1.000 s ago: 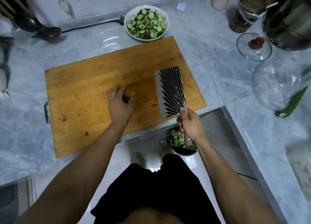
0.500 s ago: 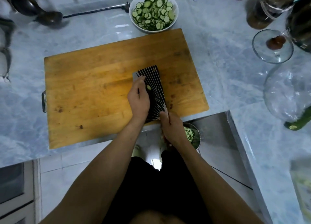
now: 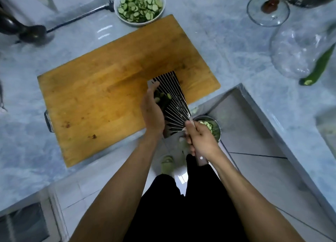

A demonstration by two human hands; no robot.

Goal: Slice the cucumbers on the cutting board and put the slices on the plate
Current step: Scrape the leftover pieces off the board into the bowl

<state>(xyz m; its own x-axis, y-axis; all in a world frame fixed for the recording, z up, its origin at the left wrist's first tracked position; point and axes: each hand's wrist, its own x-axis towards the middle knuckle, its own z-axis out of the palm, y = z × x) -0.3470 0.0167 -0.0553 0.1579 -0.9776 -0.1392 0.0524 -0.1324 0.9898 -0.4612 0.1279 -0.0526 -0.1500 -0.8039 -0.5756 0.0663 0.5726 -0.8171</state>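
Moved: my left hand point(image 3: 153, 112) and the broad steel cleaver with black fan stripes point(image 3: 172, 103) slid from mid-board to the near right edge of the rectangular wooden cutting board point(image 3: 109, 89).
Left grip: fingers pressing green cucumber slices point(image 3: 163, 97) against the blade.
Right grip: my right hand point(image 3: 201, 140) wrapped round the handle.
Plate: white round plate of slices point(image 3: 139, 3) beyond the board's far edge.

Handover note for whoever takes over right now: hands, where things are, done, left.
Right hand grips the cleaver by its handle, blade flat over the near right corner of the cutting board.
Left hand presses a few cucumber slices against the blade.
Plate behind the board is full of slices.
One cucumber lies uncut at the far right.
Done: the board carries no other slices.
Left: carry this load to the plate, probably slice the last cucumber.
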